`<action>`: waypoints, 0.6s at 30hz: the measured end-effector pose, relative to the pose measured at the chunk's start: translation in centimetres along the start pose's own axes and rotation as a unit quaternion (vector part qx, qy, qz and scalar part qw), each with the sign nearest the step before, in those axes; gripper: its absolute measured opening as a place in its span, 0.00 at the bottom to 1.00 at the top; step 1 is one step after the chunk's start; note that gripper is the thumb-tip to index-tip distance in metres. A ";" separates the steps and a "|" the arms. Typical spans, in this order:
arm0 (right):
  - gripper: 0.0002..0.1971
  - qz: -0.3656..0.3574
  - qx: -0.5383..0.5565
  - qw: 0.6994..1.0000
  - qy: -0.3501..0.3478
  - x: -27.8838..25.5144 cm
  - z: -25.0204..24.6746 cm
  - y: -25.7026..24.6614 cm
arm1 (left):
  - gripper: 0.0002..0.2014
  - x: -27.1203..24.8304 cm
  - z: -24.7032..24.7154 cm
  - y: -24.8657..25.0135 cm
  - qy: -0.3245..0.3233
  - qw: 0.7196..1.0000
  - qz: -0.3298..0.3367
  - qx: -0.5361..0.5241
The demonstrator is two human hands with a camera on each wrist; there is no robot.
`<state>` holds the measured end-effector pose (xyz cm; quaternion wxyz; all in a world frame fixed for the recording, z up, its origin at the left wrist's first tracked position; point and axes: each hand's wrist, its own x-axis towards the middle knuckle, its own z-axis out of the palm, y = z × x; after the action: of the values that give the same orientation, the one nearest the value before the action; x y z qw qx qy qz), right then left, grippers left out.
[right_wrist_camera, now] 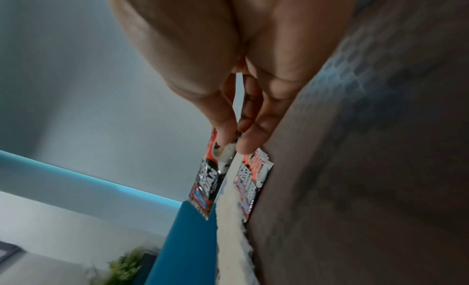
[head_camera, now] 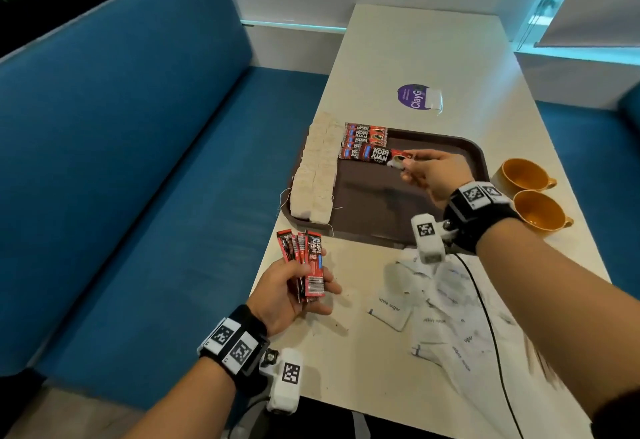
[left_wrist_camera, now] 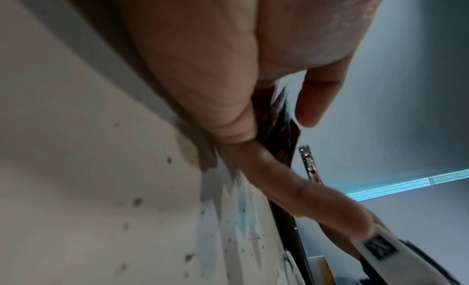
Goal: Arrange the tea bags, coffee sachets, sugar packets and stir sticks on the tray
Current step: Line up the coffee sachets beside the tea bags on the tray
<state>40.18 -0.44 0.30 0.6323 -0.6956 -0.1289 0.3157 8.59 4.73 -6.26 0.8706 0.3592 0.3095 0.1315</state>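
While the right hand point(head_camera: 437, 172) is over the brown tray point(head_camera: 460, 147), its thumb and fingers pinch one red coffee sachet point(head_camera: 381, 156) by its right end. This sachet lies across the far left part of the tray, at the near end of a short row of coffee sachets point(head_camera: 367, 134) which already lie there. Just left of this row, two lines of pale tea bags point(head_camera: 317, 172) run along the left side of the tray, and some thin strings hang over the rim. The left hand point(head_camera: 294, 291) is near the left edge of the table point(head_camera: 433, 50), just before the tray, and its fingers are curled around a bundle of red sachets point(head_camera: 306, 263), which stand up like a fan. White sugar packets point(head_camera: 440, 314) lie in a loose heap on the table between the two forearms, apart from both hands. Two orange cups point(head_camera: 531, 196) stand on the table right of the tray, near the right wrist.
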 end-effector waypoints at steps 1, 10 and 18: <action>0.06 0.008 -0.014 1.000 0.001 1.2 0.4 0.3 | 0.27 0.1 0.0 0.0 -0.004 1.000 0.001 -0.001; 0.05 0.082 -0.095 0.992 0.018 6.8 3.2 1.7 | 0.24 0.6 -0.3 -0.1 -0.019 1.000 0.006 -0.014; 0.07 0.101 -0.139 0.984 0.053 8.2 4.3 2.0 | 0.24 0.8 -0.6 -0.1 -0.030 0.999 0.005 -0.024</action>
<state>43.44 7.41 -3.93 0.5003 -0.8020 -0.0672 0.3193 8.82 5.34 -6.99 0.8870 0.3436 0.2786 0.1323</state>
